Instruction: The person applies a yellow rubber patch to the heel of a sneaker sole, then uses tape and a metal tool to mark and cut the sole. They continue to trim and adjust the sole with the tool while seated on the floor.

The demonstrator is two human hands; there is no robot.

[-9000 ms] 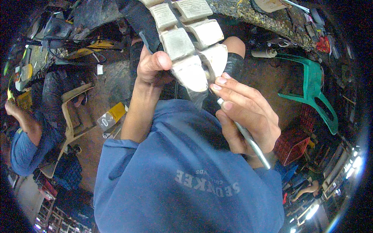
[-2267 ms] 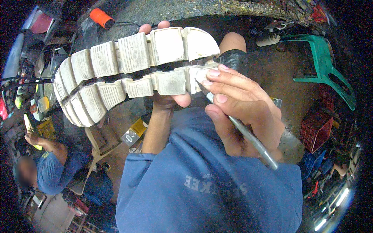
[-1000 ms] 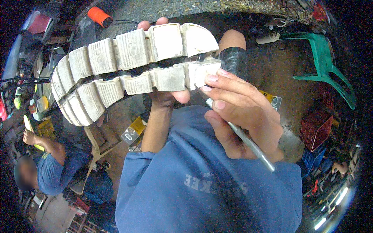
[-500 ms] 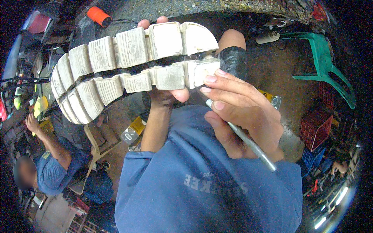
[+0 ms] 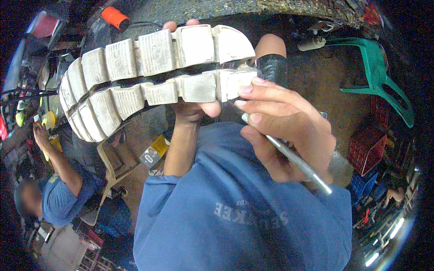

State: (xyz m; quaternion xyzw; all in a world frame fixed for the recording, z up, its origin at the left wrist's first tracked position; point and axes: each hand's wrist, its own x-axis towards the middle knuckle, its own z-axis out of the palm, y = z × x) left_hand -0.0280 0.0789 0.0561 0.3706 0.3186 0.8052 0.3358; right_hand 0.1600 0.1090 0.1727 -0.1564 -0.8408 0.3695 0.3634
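Observation:
A whitish shoe sole (image 5: 156,52) with chunky tread blocks and a dark groove along its middle lies across the upper picture, tread side facing me. My left hand (image 5: 187,112) is closed around it from behind; its thumb presses the near edge and two fingertips show over the far edge. In my right hand (image 5: 289,126) is a slim silver craft knife (image 5: 298,162), pinched like a pen. Its dark tip meets the sole's near edge by the bright white end block (image 5: 237,83), where my fingertips also rest. The exact contact is partly hidden.
A worn, speckled bench edge (image 5: 253,10) runs along the top, near an orange cup-like object (image 5: 115,18). A green plastic chair (image 5: 375,67) and a red crate (image 5: 368,149) stand at right. At left, a co-worker in blue (image 5: 68,194) sits beside a beige chair (image 5: 106,169).
My right hand and the knife have shifted slightly right, with the handle end swinging right and up. The sole has barely moved. The co-worker's hand has risen a little.

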